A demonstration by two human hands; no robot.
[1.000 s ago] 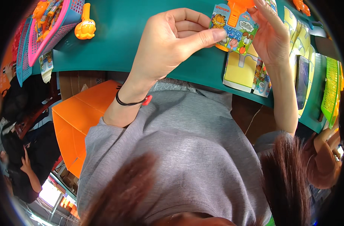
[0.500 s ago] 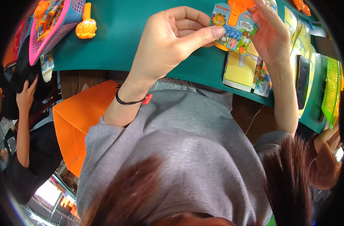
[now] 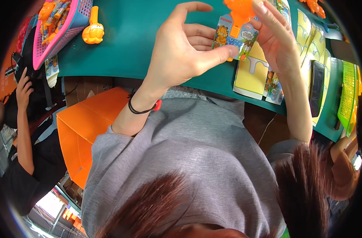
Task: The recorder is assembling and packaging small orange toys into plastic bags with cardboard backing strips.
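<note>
At the far edge of the view I hold an orange plastic cartoon-cat toy (image 3: pixel 239 14) with a colourful printed card (image 3: pixel 224 39) around its narrow stem. My right hand (image 3: pixel 279 39) is closed on the toy's top, its thumb on the orange plastic. My left hand (image 3: pixel 181 53) is closed on the card: the thumb presses the front near its lower part, while the middle fingers go behind its left edge. The left index finger is raised off the card. What the fingers do behind the card is hidden.
On the green table (image 3: pixel 129 47) are another orange cat toy (image 3: pixel 93 31), a pink-and-blue basket (image 3: pixel 72 35) of toys, yellow printed sheets (image 3: pixel 251 77), a dark phone-like object (image 3: pixel 317 85) and a green basket (image 3: pixel 346 91). An orange box (image 3: pixel 89 123) stands below left, near another person's arm (image 3: pixel 24 127).
The toy and card have shifted slightly left and down. My left index finger has lifted away, and the left thumb now lies lower across the card. The other person's hand moved.
</note>
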